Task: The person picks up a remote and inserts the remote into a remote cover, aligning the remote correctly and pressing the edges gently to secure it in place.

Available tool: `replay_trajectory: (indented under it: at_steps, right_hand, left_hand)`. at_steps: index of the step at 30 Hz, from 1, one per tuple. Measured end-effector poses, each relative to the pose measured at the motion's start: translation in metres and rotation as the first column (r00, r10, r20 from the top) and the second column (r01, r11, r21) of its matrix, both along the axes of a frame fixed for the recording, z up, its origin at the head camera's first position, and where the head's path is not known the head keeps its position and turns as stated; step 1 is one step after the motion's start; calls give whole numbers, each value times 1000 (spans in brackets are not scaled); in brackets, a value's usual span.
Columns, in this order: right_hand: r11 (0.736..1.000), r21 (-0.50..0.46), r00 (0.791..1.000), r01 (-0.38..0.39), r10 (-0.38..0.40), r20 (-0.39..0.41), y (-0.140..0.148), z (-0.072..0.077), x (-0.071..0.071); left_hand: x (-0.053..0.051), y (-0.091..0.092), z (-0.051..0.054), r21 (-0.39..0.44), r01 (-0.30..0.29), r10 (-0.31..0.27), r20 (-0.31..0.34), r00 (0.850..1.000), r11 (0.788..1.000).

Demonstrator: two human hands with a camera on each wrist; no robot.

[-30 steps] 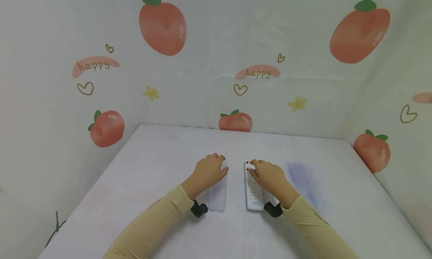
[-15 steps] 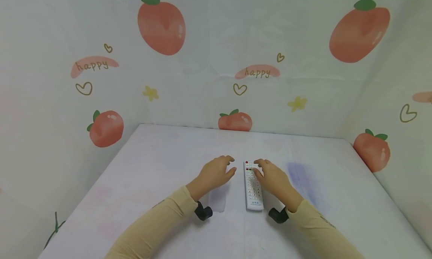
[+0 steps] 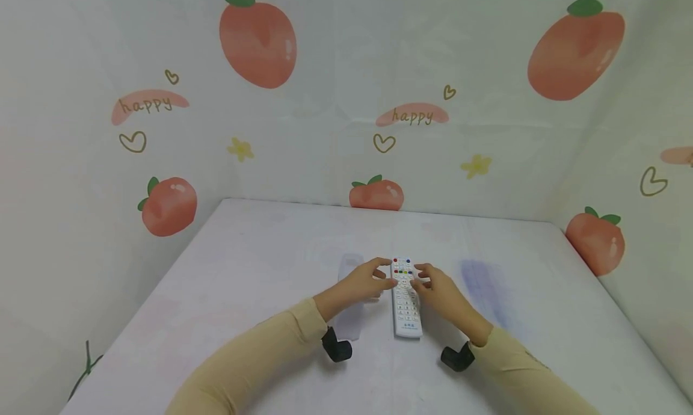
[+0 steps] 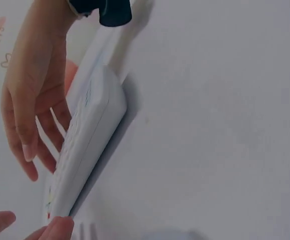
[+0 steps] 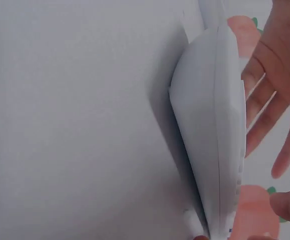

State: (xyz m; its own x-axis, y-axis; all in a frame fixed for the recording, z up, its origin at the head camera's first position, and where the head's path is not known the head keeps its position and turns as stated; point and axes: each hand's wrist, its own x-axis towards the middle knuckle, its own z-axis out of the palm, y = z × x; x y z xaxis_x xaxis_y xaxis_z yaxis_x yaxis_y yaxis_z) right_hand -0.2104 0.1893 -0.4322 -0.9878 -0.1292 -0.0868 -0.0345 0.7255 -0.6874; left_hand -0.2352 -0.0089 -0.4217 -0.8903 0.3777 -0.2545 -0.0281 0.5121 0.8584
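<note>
Two long edges of the white remote control, lower centre of the frame, are flanked by the left hand and right hand; both have fingers spread, contact uncertain. A translucent strip lies just left. Tabletop extends up to its back edge.

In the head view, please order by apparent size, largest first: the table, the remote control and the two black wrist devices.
1. Table
2. Remote control
3. Left wrist device, right wrist device: alike, unranked
</note>
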Motion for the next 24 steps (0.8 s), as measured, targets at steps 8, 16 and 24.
replay_trajectory:
  at_steps: [8, 16, 24]
  right_hand:
    - [983, -178, 993, 40, -20, 114, 1, -2, 3]
    - [957, -282, 984, 71, -22, 175, 1, -9, 1]
    - [955, -280, 979, 96, -39, 202, -1, -9, -1]
  left_hand:
    - [4, 13, -9, 231, -153, 93, 249, 964, 961]
    - [7, 22, -10, 245, -231, 160, 278, 947, 942]
    - [5, 25, -13, 233, -236, 172, 265, 949, 943]
